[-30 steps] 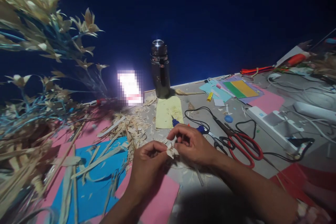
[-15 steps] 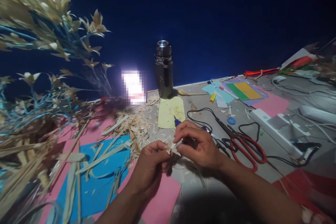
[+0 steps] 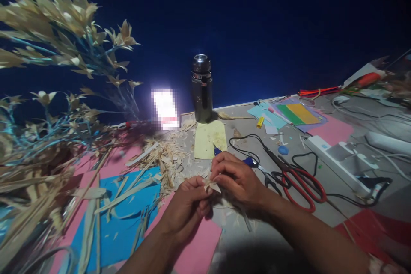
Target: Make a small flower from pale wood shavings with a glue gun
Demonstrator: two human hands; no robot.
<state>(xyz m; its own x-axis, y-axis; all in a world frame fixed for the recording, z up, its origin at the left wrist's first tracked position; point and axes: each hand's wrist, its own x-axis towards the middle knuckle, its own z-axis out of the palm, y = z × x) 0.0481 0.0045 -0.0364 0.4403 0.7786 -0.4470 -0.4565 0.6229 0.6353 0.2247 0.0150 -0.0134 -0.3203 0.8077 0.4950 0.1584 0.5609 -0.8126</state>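
Between my two hands is a small pale flower (image 3: 212,186), which looks made of dried husk petals. My left hand (image 3: 191,199) pinches it from the left, the other fingers curled under. From the right, my right hand (image 3: 236,175) closes thumb and fingertips on its petals. Beyond the right hand lies a blue-handled pointed tool (image 3: 216,150), partly hidden by the fingers, on a stained yellow paper (image 3: 205,137). Husk shavings (image 3: 168,158) lie scattered to the left of the hands.
A dark thermos (image 3: 202,90) stands at the back. Red-handled scissors (image 3: 300,186) and a white power strip (image 3: 337,165) with cords lie to the right. On the left, husk strips cover a blue sheet (image 3: 111,231), beneath branches of husk flowers (image 3: 123,36). Coloured papers (image 3: 297,113) lie at back right.
The fingers of my right hand have come down and closed in on the flower's petals. My left hand keeps its pinch. The whole view has shifted slightly.
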